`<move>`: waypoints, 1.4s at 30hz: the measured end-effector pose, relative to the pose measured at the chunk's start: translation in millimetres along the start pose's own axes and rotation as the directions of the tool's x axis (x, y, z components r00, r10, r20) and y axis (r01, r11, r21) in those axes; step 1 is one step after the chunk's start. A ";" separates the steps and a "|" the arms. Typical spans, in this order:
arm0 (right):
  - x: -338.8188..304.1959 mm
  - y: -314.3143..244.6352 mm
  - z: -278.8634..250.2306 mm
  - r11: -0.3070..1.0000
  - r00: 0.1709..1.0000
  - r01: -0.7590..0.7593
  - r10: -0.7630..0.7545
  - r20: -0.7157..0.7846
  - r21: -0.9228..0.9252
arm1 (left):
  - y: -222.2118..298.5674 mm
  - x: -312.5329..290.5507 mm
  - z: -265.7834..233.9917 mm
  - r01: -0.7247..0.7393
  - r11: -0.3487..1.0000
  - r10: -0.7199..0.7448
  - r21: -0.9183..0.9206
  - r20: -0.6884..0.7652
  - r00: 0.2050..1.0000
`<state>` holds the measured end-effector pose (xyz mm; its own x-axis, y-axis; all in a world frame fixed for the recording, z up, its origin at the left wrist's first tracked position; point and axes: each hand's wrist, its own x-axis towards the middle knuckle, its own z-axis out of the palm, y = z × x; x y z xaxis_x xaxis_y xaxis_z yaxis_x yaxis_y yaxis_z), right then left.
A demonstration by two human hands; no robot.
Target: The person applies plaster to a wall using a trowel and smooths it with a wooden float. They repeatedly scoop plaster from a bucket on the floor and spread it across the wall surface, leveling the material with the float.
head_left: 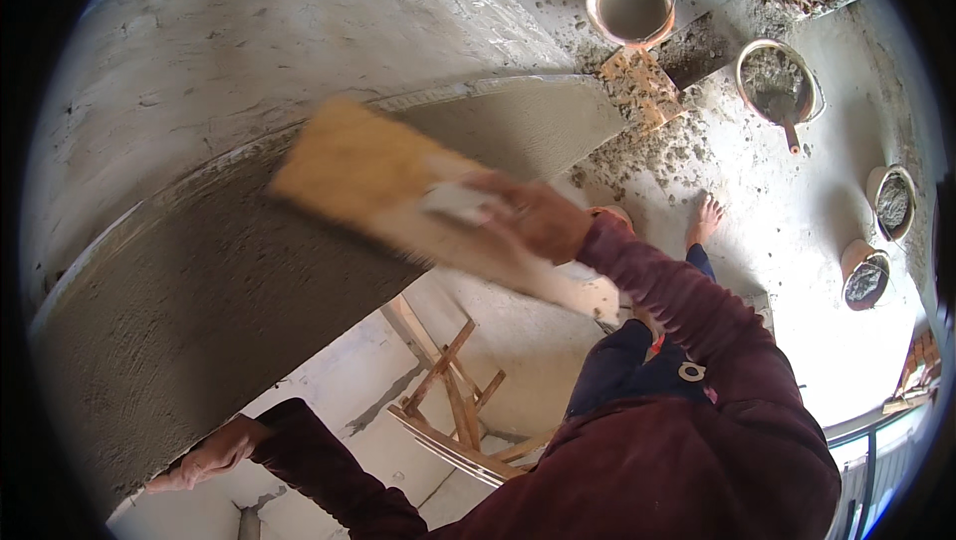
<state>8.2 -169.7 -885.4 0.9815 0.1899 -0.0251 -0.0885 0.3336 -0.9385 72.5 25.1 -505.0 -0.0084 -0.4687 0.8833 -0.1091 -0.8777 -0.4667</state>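
My right hand is closed around the handle of a long wooden plastering float. The float is smeared by motion, and its far left end lies over the wet grey plaster, close to the plaster's curved upper rim. Whether the float's face touches the plaster cannot be made out. At the lower left, my left hand lies along the lower edge of the plastered band, its fingers stretched out and partly hidden by that edge.
Buckets of grey mortar stand on the floor at right: one near the wall, another with a tool handle sticking out. A mortar-splattered board and loose crumbs lie nearby. Below the band is a wooden trestle. A bare foot shows.
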 end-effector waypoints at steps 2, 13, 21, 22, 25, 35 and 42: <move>-16.2 82.7 -15.5 1.000 0.989 -0.001 -0.002 -0.146 -0.021 | -11.9 1.0 -1.9 -0.150 0.987 0.148 0.049 0.047 0.988; -18.4 -37.8 4.1 0.977 0.985 0.127 -0.145 0.098 0.171 | -0.7 -5.1 -5.5 -0.037 0.997 0.043 -0.062 0.099 0.994; -37.1 92.9 -16.8 0.998 0.996 -0.053 0.050 -0.068 -0.044 | -2.0 -3.4 0.0 -0.092 0.994 0.099 -0.067 0.110 0.989; -44.4 101.0 -29.8 0.964 0.965 -0.261 0.259 0.051 0.055 | -1.6 -2.2 -0.1 -0.096 0.993 0.104 -0.068 0.112 0.988; -84.1 181.2 -34.5 0.979 0.965 -0.198 0.186 -0.186 -0.044 | -2.5 -2.8 -2.0 -0.096 0.993 0.103 -0.064 0.125 0.987; -18.6 13.7 -2.1 0.976 0.984 0.154 -0.166 0.064 0.155 | -3.1 -7.7 3.4 -0.119 0.989 0.129 -0.086 0.123 0.984; -44.6 134.7 -32.8 0.971 0.978 -0.206 0.209 -0.016 0.124 | -5.1 -9.4 11.1 -0.146 0.985 0.157 -0.094 0.126 0.980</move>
<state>-41.9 -163.6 -1022.1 0.9438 0.2409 -0.2262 -0.3088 0.3996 -0.8631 84.2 32.9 -511.4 0.1003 -0.6093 0.7865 -0.1995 -0.7868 -0.5841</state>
